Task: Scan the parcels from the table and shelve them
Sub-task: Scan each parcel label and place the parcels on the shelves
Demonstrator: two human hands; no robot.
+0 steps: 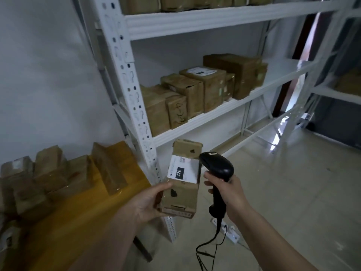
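Between the thumb and curled fingers of the left hand [150, 200] sits the parcel [181, 180], label up; the right hand [226, 190] grips the scanner [216, 169] just beside it. That loose edge grip could let the parcel slip, and the scanner's close nose may misread the label.

The one clear reading is the number "220", white digits on a black bar, printed on the white label [182, 171] stuck to the cardboard parcel [180, 181] that the left hand [150, 200] holds, just left of the right hand [227, 192]. A small square code sits on that label's far end; its other print is too small to read. Up beyond the hands, a shelved box [176, 111] bears dark handwritten marks, not legible.
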